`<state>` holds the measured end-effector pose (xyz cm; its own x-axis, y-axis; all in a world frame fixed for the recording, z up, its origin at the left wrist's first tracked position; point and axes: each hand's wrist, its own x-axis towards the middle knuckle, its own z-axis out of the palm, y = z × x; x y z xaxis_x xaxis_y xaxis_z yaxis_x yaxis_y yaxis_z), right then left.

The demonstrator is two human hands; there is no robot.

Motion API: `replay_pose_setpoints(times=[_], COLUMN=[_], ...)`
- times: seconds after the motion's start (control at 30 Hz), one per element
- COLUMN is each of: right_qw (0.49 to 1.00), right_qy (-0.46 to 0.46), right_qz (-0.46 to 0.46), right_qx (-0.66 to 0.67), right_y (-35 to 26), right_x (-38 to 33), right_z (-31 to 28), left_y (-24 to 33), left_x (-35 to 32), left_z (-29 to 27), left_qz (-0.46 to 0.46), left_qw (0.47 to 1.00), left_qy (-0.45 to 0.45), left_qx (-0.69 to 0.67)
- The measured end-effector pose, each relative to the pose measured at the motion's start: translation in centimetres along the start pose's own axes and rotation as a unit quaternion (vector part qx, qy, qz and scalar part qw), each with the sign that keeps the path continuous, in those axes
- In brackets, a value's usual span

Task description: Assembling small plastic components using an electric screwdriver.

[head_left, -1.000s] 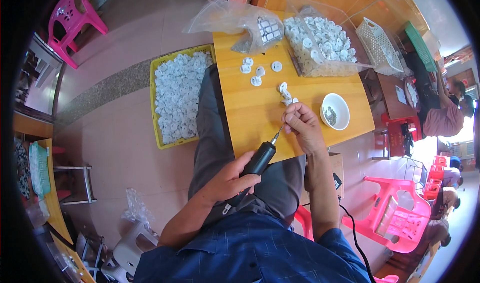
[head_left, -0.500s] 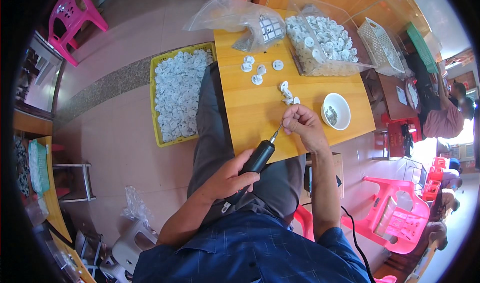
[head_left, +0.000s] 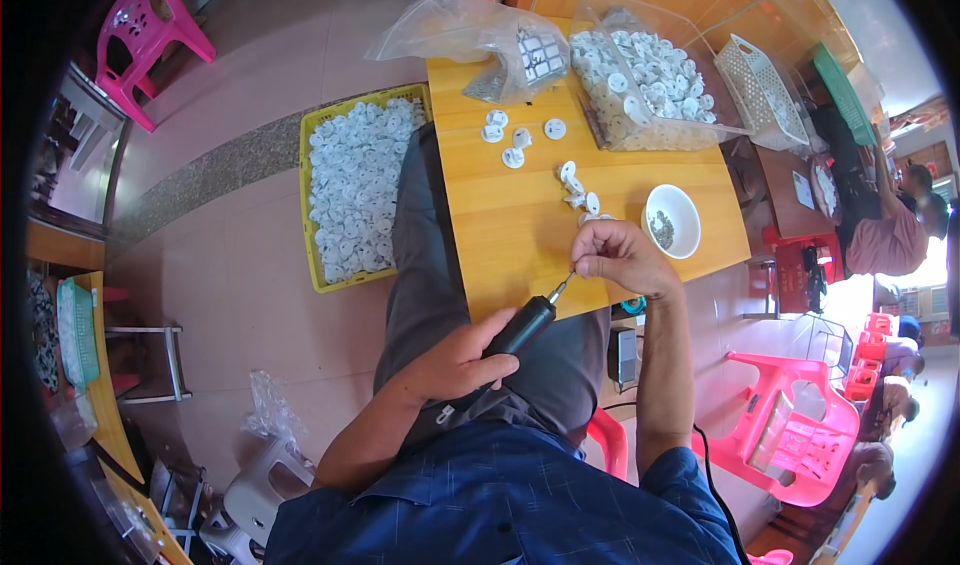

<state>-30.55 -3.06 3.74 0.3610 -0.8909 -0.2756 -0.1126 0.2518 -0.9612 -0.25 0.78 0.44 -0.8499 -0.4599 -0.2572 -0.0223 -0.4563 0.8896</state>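
One black electric screwdriver (head_left: 522, 329) sits lower-left of the white bowl (head_left: 688, 217), wrapped in the left hand (head_left: 468, 361); its long axis points up-right to the right hand (head_left: 628, 259), whose fingertips (head_left: 582, 266) pinch closed by the bit (head_left: 562, 287), contents unclear.

The right hand (head_left: 628, 259) now sits lower and farther right, the screwdriver's tip (head_left: 567, 283) has followed, and more white discs (head_left: 592, 204) show beyond.

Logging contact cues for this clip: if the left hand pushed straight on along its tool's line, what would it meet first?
Likely the right hand: the black screwdriver in the left hand aims its bit at those pinched fingertips. Whether they touch is hard to tell.
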Motion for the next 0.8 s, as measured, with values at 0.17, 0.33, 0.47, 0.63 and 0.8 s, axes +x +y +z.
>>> replay_pose_setpoints(times=[0.17,0.33,0.47,0.63,0.8], right_qw=[1.000,0.999,0.999,0.999,1.000], right_qy=[-0.008,-0.001,0.000,0.023,0.002], right_qz=[0.011,0.038,0.035,0.011,0.007], right_qx=[0.002,0.008,-0.007,-0.032,0.024], right_y=[0.7,1.0,1.8,1.2,2.0], right_x=[0.0,0.2,0.3,0.5,0.5], right_z=[-0.4,-0.3,-0.3,0.4,0.3], left_y=[0.1,-0.2,-0.8,-0.6,0.0], left_x=[-0.2,-0.1,0.0,0.2,0.1], left_z=[0.0,0.1,0.0,-0.6,-0.8], left_qz=[0.010,0.054,0.053,-0.010,-0.052], left_qw=[0.995,0.976,0.970,1.000,0.998], left_qy=[0.009,0.042,0.052,0.006,-0.014], left_qx=[0.098,0.206,0.232,0.029,-0.042])
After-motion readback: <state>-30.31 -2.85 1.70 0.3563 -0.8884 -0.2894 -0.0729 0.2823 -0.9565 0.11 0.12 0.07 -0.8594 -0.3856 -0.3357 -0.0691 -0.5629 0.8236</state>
